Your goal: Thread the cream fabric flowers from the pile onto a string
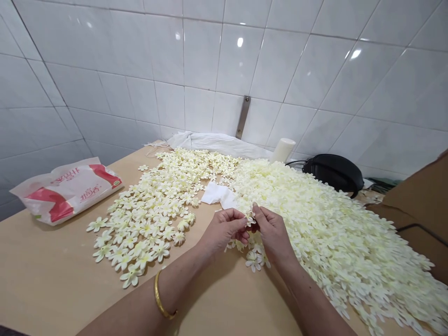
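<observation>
Between my two hands is a small pale yellow artificial flower (249, 218). My left hand (227, 228) pinches it from the left, thumb and forefinger together. From the other side my right hand (271, 228) closes its thumb and fingers on the flower's right edge. A big heap of loose cream petal flowers (332, 238) spreads to the right of my hands. On the left lies a flatter group of fuller yellow-centred flowers (147, 224). A few flowers (254, 260) rest on the table just below my right hand.
A white tissue (219, 194) lies between the flower groups. At the left is a red and white tissue pack (72, 189) on the wooden table (45, 266). Behind stand a white roll (283, 150), a black rounded case (332, 171) and a tiled wall (199, 56); brown cardboard (416, 200) stands right.
</observation>
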`<state>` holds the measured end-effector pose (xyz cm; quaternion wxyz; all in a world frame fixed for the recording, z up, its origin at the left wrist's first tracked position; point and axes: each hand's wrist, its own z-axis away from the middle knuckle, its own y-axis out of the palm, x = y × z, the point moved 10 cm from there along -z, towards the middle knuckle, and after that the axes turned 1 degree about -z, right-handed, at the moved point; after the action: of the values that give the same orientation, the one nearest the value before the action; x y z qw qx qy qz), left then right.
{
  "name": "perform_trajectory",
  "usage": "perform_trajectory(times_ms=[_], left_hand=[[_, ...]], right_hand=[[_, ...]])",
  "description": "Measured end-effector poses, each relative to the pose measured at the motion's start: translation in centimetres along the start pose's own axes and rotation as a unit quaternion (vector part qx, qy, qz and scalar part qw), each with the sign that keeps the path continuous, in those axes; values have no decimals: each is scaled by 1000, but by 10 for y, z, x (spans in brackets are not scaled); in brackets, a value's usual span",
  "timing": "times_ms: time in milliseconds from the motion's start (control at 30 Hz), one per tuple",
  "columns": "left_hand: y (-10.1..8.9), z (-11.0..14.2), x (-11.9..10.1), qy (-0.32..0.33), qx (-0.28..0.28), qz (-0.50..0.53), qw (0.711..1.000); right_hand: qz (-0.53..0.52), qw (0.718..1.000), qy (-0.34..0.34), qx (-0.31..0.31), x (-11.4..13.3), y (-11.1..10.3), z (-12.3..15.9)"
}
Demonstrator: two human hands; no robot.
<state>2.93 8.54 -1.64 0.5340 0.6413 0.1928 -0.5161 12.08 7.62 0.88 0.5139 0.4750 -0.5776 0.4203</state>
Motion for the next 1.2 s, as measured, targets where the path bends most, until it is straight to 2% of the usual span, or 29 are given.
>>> perform_trajectory(times_ms=[133, 300, 467, 567, 633, 733, 833, 900, 967, 1033, 1100, 1200], left_hand=[[-4, 0, 1, -7, -15, 13, 1000], [-5, 1, 1, -11, -23, 44, 999], [-9, 0, 1, -14, -38, 44, 998], [-9, 1, 1, -12, -40, 33, 999], [-7, 1, 2, -17, -38, 30, 999], [-6, 1, 4, -29, -42, 25, 998], [-8, 2, 4, -27, -52, 23, 998], [-9, 1, 4, -24, -54, 22, 998], [-9, 1, 4, -23, -53, 20, 998], [-9, 1, 4, -24, -51, 18, 998], [-9, 2, 3, -25, -52, 16, 998], [-8, 2, 3, -27, -50, 17, 998]], right_hand=[[-48, 998, 26, 5, -1, 0, -1], [-76, 996, 16, -53, 3, -17, -5], [31, 996, -47, -73, 20, -28, -3], [80, 991, -109, -16, 35, -13, 1], [143, 977, -157, 10, 45, -2, 6], [224, 957, -182, -43, 53, -7, 10], [242, 950, -158, -119, 54, -26, 10], [223, 957, -134, -132, 51, -34, 7], [141, 982, -75, -104, 37, -35, 0], [18, 998, 13, -62, 17, -30, -6], [-82, 992, 84, -38, 2, -23, -7], [-138, 982, 129, -23, -5, -18, -6]])
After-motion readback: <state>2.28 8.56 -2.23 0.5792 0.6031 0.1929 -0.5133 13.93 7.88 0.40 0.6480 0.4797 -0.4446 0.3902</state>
